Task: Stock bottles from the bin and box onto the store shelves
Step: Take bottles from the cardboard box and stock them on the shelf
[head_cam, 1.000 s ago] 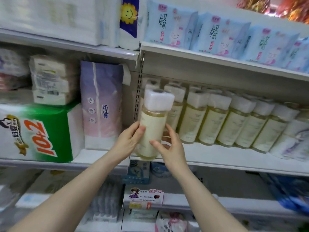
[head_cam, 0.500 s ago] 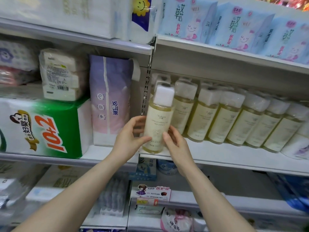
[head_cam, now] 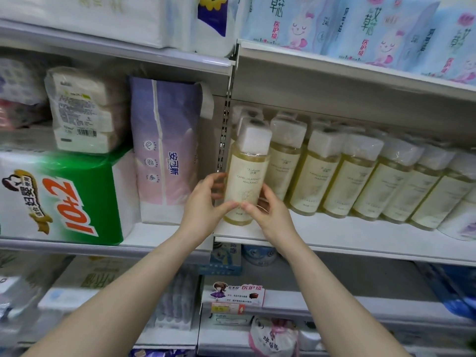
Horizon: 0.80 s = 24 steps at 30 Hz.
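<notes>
Two bare hands hold one bottle between them: the left hand [head_cam: 206, 202] has its thumb across the front and fingers round the left side. The right hand [head_cam: 269, 213] curls round the lower right side, and the thumbs nearly meet on the label. The bottle [head_cam: 244, 173], pale yellow with a white cap, is upright at the left end of the shelf [head_cam: 360, 238], just beside a row of matching bottles [head_cam: 365, 176] running right; whether its base touches the board cannot be told, and further left stand a pink and purple pack [head_cam: 164, 150] and a green pack [head_cam: 64, 197].
</notes>
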Each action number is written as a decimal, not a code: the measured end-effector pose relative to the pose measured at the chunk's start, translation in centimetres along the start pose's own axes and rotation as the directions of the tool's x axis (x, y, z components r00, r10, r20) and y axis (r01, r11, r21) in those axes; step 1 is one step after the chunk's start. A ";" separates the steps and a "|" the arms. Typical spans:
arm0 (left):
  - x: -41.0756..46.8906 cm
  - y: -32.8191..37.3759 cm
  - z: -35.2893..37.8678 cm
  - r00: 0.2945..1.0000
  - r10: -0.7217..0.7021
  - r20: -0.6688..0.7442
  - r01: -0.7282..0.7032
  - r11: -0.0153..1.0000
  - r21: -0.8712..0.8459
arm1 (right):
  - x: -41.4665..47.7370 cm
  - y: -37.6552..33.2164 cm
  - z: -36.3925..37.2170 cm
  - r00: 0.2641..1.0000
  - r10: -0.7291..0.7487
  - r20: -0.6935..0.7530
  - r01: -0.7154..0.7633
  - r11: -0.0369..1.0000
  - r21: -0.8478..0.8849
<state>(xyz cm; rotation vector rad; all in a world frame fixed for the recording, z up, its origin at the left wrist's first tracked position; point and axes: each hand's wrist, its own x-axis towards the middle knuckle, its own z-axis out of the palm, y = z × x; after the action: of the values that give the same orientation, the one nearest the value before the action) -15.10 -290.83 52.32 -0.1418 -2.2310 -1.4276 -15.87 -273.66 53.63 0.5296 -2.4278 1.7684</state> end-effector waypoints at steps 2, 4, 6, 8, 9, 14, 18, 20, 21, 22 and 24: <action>0.2 -0.2 0.2 1.000 -0.003 -0.006 0.003 1.000 -0.004 | 0.2 0.0 0.0 1.000 0.000 -0.006 0.000 1.000 -0.015; 0.1 -0.4 0.4 1.000 -0.017 -0.009 0.017 1.000 -0.012 | 0.4 0.0 0.0 1.000 0.002 -0.009 -0.002 1.000 -0.027; 0.1 -0.6 0.5 0.999 -0.036 -0.013 0.036 0.999 -0.020 | 0.4 0.0 0.0 1.000 0.005 -0.009 -0.005 0.999 -0.034; -0.1 -0.4 0.5 0.999 -0.051 -0.012 0.051 0.998 -0.034 | 0.5 0.0 -0.2 1.000 0.011 -0.005 -0.011 0.999 -0.036; -0.2 -0.3 0.5 0.998 -0.056 -0.016 0.055 0.998 -0.037 | 0.5 0.0 -0.3 1.000 0.016 -0.001 -0.016 0.999 -0.037; -1.9 1.4 1.2 0.992 -0.040 -0.118 0.036 0.999 -0.030 | -0.2 0.2 -1.4 0.999 0.034 0.007 -0.034 0.999 -0.024; -3.7 3.3 2.8 0.991 -0.006 -0.135 0.000 0.999 -0.042 | -1.7 0.6 -3.3 0.998 0.060 0.011 -0.060 0.998 -0.036; -4.6 4.5 4.1 0.991 0.008 -0.131 -0.012 0.999 -0.029 | -2.5 0.9 -4.9 0.999 0.044 0.012 -0.043 0.998 -0.038; -5.1 5.1 5.0 0.991 0.014 -0.133 -0.016 1.000 -0.011 | -2.9 1.2 -5.8 0.999 0.034 0.012 -0.034 0.999 -0.041; -5.7 5.8 5.9 0.991 0.018 -0.133 -0.017 1.000 0.008 | -3.5 1.4 -6.9 1.000 0.022 0.012 -0.021 0.999 -0.045; -6.6 7.0 7.7 0.991 0.020 -0.130 -0.013 0.999 0.051 | -4.4 2.2 -8.9 1.000 -0.005 0.009 0.005 0.998 -0.056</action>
<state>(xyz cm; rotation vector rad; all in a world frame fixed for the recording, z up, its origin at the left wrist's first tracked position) -9.57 -279.78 52.56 -0.0485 -2.1517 -1.3313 -13.63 -263.79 53.37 0.5388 -2.4714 1.6945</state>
